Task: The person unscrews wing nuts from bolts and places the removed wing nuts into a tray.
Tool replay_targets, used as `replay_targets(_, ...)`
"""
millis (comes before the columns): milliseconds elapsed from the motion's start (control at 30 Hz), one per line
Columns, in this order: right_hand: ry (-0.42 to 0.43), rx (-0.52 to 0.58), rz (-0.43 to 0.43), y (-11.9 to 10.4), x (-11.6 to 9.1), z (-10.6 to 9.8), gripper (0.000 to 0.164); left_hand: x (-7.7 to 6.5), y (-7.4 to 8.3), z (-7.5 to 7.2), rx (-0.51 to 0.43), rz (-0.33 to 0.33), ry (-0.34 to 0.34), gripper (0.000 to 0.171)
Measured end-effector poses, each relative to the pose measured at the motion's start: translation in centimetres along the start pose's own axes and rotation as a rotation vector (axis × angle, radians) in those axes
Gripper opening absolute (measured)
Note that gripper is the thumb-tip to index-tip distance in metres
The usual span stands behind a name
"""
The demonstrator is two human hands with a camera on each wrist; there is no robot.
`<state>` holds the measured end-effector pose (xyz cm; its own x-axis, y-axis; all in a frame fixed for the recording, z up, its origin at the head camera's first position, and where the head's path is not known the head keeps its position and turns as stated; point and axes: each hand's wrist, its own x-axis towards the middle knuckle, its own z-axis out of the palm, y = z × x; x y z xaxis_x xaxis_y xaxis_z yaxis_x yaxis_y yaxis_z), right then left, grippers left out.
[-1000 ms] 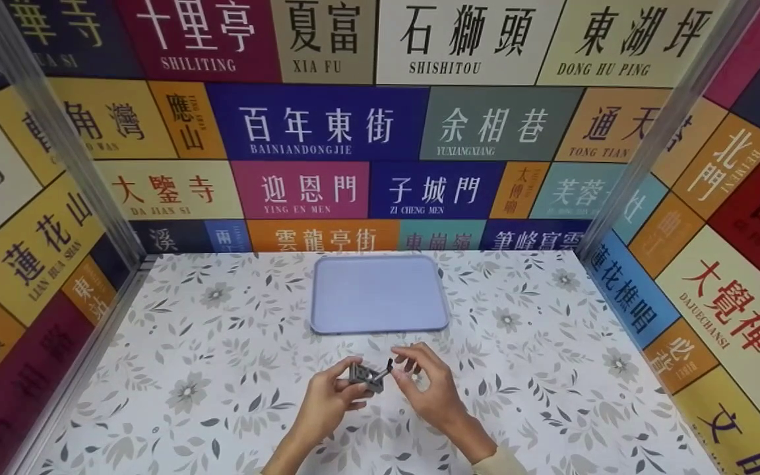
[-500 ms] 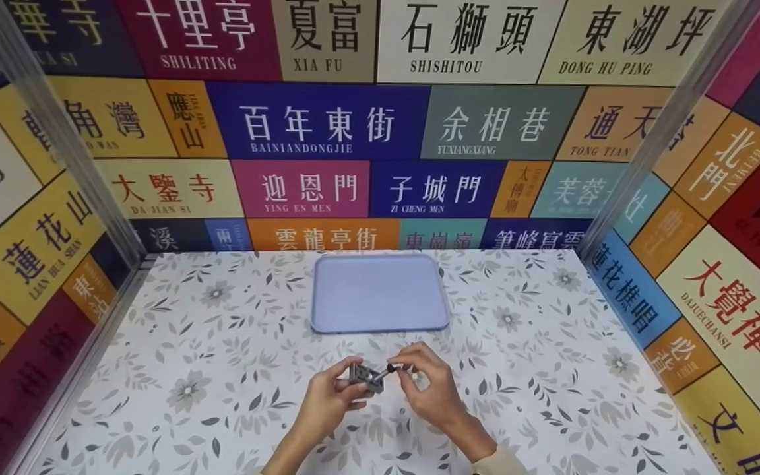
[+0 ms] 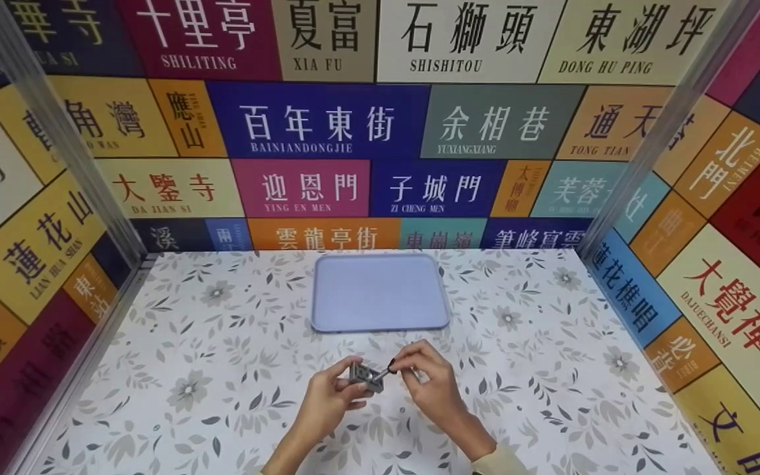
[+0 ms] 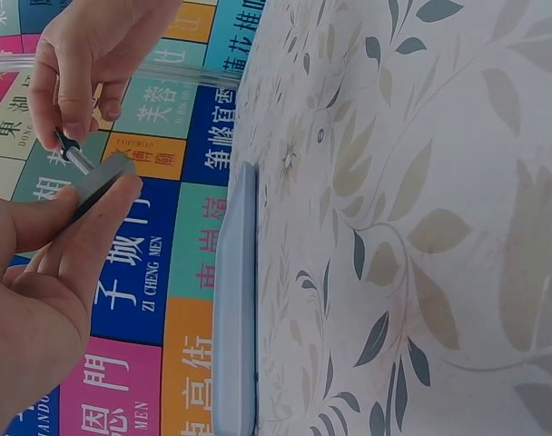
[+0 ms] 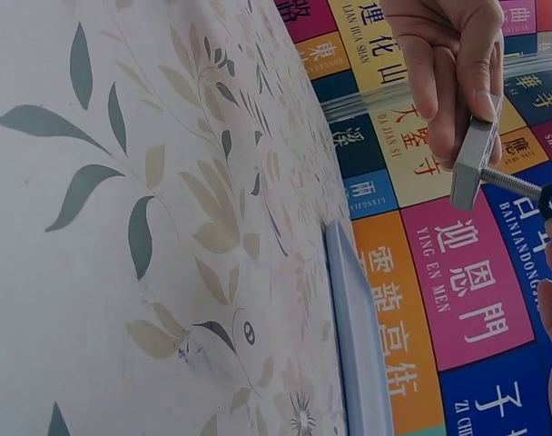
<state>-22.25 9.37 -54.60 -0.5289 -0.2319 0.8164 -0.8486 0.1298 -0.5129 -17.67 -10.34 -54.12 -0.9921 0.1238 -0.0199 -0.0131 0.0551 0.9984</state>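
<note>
My left hand (image 3: 326, 399) grips a small grey metal block (image 5: 474, 168) between thumb and fingers, above the table. From the block's side sticks out a silver threaded screw (image 5: 514, 184) with a black head (image 5: 550, 194). The thumb and index finger of my right hand (image 3: 434, 389) pinch that head, which they mostly cover in the head view. In the left wrist view the shank (image 4: 80, 162) slants between the right fingertips and the block's upper end. Part of the block lies hidden behind the left fingers.
A pale blue rectangular tray (image 3: 380, 293) lies on the table beyond both hands. The table (image 3: 248, 369) has a white cover with a leaf and flower print. Panels with large lettering (image 3: 317, 125) stand at the back and both sides.
My right fingers have closed from a looser, spread pose onto the screw's black head, whose angle has changed. My left hand and the block have stayed in place.
</note>
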Motion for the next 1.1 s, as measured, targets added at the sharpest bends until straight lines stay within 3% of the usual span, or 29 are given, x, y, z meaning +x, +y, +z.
replay_targets(333, 0.024, 0.003, -0.007, -1.5, 1.0, -0.3, 0.032, 0.2, 0.0, 0.2, 0.013, 0.008, 0.007, 0.047)
replay_targets(633, 0.055, -0.086, 0.037, -2.0, 0.8, -0.6, 0.031, 0.2, -0.1, 0.3, -0.004, 0.02, 0.005, 0.047)
replay_targets(900, -0.07, -0.071, 0.213, -2.3, 0.2, -0.8, 0.029, 0.2, -0.1, 0.2, 0.009, 0.02, 0.003, 0.049)
replay_targets(1100, -0.089, -0.045, 0.158, -2.3, 0.3, -0.8, 0.029, 0.1, -0.1, 0.1, -0.019, -0.012, -0.015, 0.052)
